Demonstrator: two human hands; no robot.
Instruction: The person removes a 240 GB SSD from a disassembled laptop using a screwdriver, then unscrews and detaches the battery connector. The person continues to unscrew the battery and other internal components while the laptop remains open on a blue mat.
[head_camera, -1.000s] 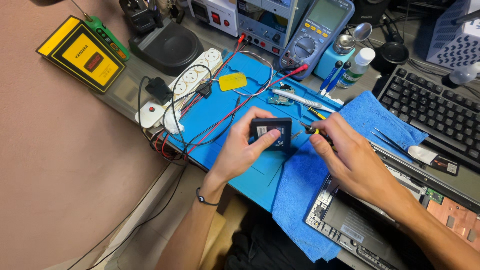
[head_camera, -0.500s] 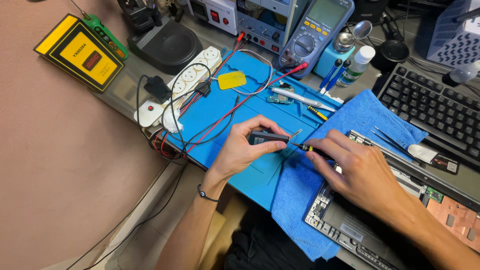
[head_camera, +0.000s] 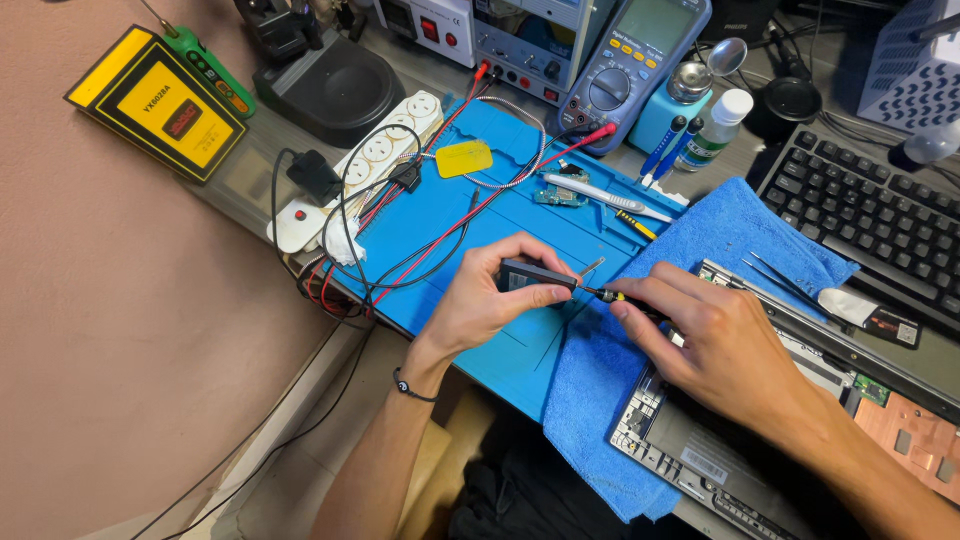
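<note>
Above the blue mat (head_camera: 450, 230), the left hand (head_camera: 480, 305) pinches a small black block (head_camera: 530, 276) edge-on, its long side running left to right. Just right of it, the right hand (head_camera: 715, 335) pinches a thin screwdriver (head_camera: 612, 296), tip pointing left at the block.

Yellow-and-black flat box (head_camera: 157, 103) far left; grey multimeter screen (head_camera: 657, 21) top centre; white-labelled bottle (head_camera: 719, 128) beside it.

A matt blue rubbery mat (head_camera: 480, 225) was seen beside a fuzzy blue cloth (head_camera: 720, 235); the keyboard (head_camera: 860, 215) looked of matt black plastic.
</note>
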